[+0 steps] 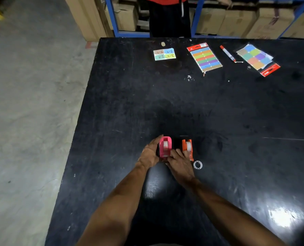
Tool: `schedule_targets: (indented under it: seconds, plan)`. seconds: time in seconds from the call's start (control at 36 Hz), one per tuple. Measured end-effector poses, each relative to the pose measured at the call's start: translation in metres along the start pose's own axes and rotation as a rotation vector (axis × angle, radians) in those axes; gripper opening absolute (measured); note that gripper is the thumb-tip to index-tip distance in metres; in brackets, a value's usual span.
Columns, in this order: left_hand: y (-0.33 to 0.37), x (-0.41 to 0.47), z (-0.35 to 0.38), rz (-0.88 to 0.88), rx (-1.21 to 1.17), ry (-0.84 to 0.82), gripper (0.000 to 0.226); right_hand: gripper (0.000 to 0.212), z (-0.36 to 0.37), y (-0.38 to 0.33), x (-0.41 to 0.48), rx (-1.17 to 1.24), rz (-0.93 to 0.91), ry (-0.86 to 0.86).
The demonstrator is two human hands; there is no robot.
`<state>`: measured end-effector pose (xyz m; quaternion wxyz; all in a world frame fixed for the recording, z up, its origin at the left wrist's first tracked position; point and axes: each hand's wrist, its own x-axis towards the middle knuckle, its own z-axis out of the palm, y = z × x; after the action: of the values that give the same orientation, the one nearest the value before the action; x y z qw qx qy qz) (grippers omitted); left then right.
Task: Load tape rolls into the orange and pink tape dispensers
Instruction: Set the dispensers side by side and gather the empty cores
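**Desk:** Where does the pink tape dispenser (165, 147) sit against the grip?

**Photographer:** Upright on the black surface (165, 103), near its front edge, between both hands. The left hand (149, 154) lies along the dispenser's left wall, fingers straight and together, tips reaching its far end. The right hand (180, 165) meets the near end, knuckles up, fingers bent down onto the cutter side.

**Desk:** Is the right grip pinching anything?

**Photographer:** Cannot tell. Its fingertips are tucked under the hand, so whether they pinch tape or only press the plastic is hidden. The left thumb is out of sight too.

**Desk:** And the rolls?

**Photographer:** A white tape roll (166, 144) shows inside the pink body. Just to the right stands the orange tape dispenser (188, 149), a second white roll (188, 146) seated in it. Whether the right hand brushes it is unclear. A small white ring (197, 164) lies flat just beside its near end.

**Desk:** The far side?

**Photographer:** A pack of coloured label strips (206, 58) and a red marker (227, 53), well apart from the hands. A standing person is cut off by the top edge.
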<state>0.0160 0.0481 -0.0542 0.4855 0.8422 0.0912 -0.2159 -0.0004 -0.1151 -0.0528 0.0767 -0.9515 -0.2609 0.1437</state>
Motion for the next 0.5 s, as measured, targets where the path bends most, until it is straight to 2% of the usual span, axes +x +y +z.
schedule_targets:
  seconds: [0.06, 0.11, 0.22, 0.33, 0.42, 0.5]
  plan:
    - [0.0, 0.0, 0.001, -0.008, 0.016, -0.006, 0.097, 0.031, 0.002, 0.001, -0.004, 0.014, -0.008, 0.006]
    - [0.0, -0.001, 0.001, 0.005, 0.144, -0.009, 0.099, 0.029, 0.002, 0.004, -0.009, 0.011, -0.028, 0.034]
    - [0.001, -0.003, -0.002, 0.043, 0.269, -0.084, 0.122, 0.019, 0.002, 0.014, -0.018, 0.028, -0.044, 0.144]
    - [0.011, -0.014, -0.002, 0.019, 0.412, 0.022, 0.125, 0.004, 0.001, 0.037, -0.035, -0.012, 0.056, 0.286]
    - [0.016, -0.029, 0.008, 0.104, 0.601, 0.187, 0.11, 0.004, 0.004, 0.062, -0.055, -0.055, 0.172, 0.365]
    - [0.016, -0.047, 0.026, 0.195, 0.633, 0.262, 0.071, 0.009, 0.006, 0.081, -0.073, 0.002, 0.311, 0.367]
